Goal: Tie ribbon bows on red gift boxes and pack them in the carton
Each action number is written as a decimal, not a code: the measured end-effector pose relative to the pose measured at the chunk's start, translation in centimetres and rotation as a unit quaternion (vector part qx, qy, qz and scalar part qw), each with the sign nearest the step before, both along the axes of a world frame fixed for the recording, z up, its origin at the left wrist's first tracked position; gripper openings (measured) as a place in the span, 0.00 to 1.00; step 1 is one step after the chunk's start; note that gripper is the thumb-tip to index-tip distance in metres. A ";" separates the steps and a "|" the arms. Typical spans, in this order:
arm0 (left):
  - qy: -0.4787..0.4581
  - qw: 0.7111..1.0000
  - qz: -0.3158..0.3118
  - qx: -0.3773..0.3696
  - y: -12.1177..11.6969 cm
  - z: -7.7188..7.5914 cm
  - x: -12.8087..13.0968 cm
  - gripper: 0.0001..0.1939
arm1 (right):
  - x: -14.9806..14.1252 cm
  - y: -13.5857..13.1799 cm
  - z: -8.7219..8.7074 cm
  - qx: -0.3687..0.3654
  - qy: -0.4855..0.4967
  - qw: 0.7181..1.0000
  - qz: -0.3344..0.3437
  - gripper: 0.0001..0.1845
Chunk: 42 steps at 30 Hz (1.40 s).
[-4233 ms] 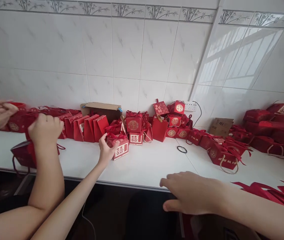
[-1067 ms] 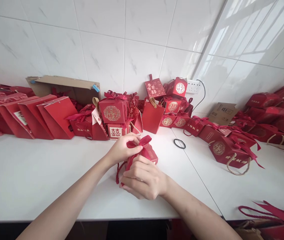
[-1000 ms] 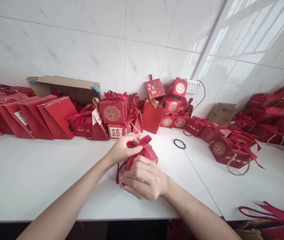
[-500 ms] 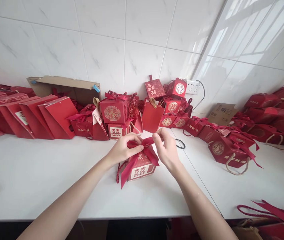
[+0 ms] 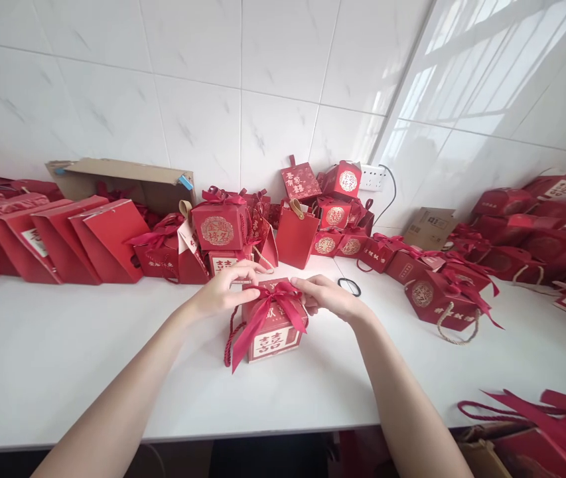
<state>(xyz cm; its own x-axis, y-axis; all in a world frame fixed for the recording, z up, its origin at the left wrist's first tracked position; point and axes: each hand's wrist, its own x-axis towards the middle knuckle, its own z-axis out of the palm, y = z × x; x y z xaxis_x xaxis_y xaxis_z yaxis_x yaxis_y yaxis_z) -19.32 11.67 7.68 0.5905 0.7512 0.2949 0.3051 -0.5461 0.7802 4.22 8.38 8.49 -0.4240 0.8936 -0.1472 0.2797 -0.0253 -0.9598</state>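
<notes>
A small red and white gift box point(image 5: 277, 341) stands upright on the white table, with a dark red ribbon point(image 5: 251, 332) tied in a bow on its top and its tails hanging down the front. My left hand point(image 5: 225, 291) reaches over the top left of the box, its thumb and fingers closed on the bow's left loop. On the other side, my right hand point(image 5: 330, 299) pinches the right loop between thumb and index finger. A twisted red cord handle point(image 5: 230, 342) hangs at the box's left side.
Red gift bags point(image 5: 108, 239) line the back left, before an open cardboard box point(image 5: 128, 169). Stacked gift boxes point(image 5: 219, 224) stand behind my hands, others point(image 5: 442, 299) to the right. A black hair-tie-like ring point(image 5: 349, 287) lies near my right hand. More ribboned boxes point(image 5: 536, 451) sit lower right.
My right hand has lowered to the right side of the bow, its fingers now beside the box. The bow looks flatter and tighter, its knot plainly visible. The view has shifted slightly.
</notes>
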 end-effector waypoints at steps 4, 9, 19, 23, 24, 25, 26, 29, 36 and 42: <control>-0.004 0.999 0.041 -0.004 -0.1 0.5 0.1 0.13 | -0.1 0.3 -0.5 0.013 0.047 0.998 0.025 0.25; -0.013 0.998 0.064 -0.010 -0.1 0.9 0.0 0.16 | 0.1 0.9 -1.2 0.041 0.047 0.998 0.025 0.23; 0.000 0.999 0.027 -0.021 0.4 0.6 -0.8 0.11 | 0.4 0.9 -1.2 0.017 0.095 0.995 0.007 0.26; -0.003 0.999 0.041 -0.031 0.3 0.6 -0.6 0.11 | 0.5 0.7 -1.0 0.041 0.077 0.995 0.057 0.24; -0.007 0.998 0.043 -0.036 0.2 0.6 -0.5 0.11 | 0.5 0.7 -1.0 0.043 0.081 0.994 0.060 0.23; -0.012 0.998 0.044 -0.040 0.1 0.7 -0.5 0.11 | 0.5 0.7 -1.0 0.040 0.088 0.994 0.058 0.21; -0.017 0.998 0.046 -0.043 0.0 0.8 -0.4 0.11 | 0.5 0.8 -1.0 0.034 0.098 0.993 0.052 0.20; -0.030 0.997 0.051 -0.049 -0.2 1.1 -0.2 0.10 | 0.5 0.9 -1.0 0.015 0.119 0.992 0.033 0.19; -0.071 0.994 0.043 -0.072 -0.4 1.3 -0.1 0.07 | 0.5 1.0 -1.2 0.003 0.134 0.991 0.023 0.17; -0.067 0.996 0.047 -0.045 -0.5 1.4 -0.1 0.09 | 0.6 1.4 -1.8 -0.004 0.139 0.990 0.024 0.15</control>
